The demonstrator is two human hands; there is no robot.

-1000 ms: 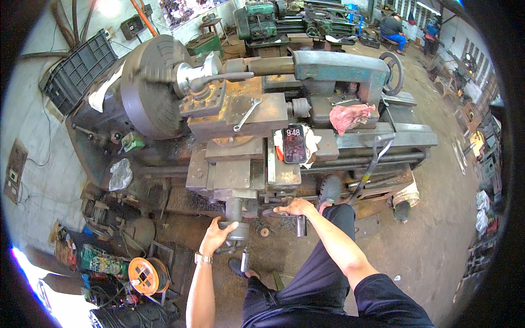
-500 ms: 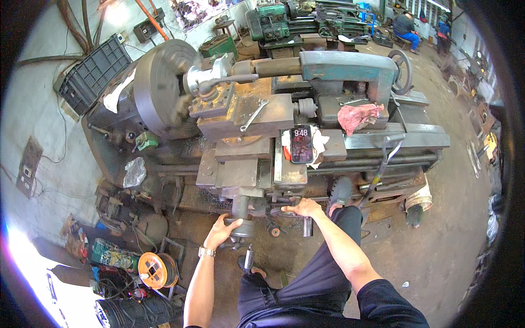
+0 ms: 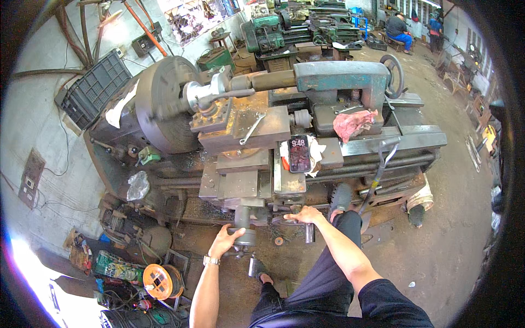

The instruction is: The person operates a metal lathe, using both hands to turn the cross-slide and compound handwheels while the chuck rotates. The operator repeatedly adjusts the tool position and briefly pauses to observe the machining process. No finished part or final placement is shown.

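- Left hand point(image 3: 225, 240) is gripping the round crank handle point(image 3: 244, 236) at the lathe's near edge.
- Right hand point(image 3: 304, 216) is clasping the handwheel point(image 3: 284, 221) just beside it.
- Phone point(image 3: 299, 153) is lying on the carriage beyond.
- Pink rag point(image 3: 353, 123) is resting farther back.

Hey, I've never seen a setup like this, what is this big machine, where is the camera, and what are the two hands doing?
The camera sits on the person's head and looks down, so the forearms enter from below and straight edges bend. The big grey machine is a metal lathe in a workshop, with a large round chuck on the left. The left hand grips a round crank handle at the front. The right hand rests on another handwheel beside it. On top lie a wrench, a phone and a pink rag. Other people sit far behind.
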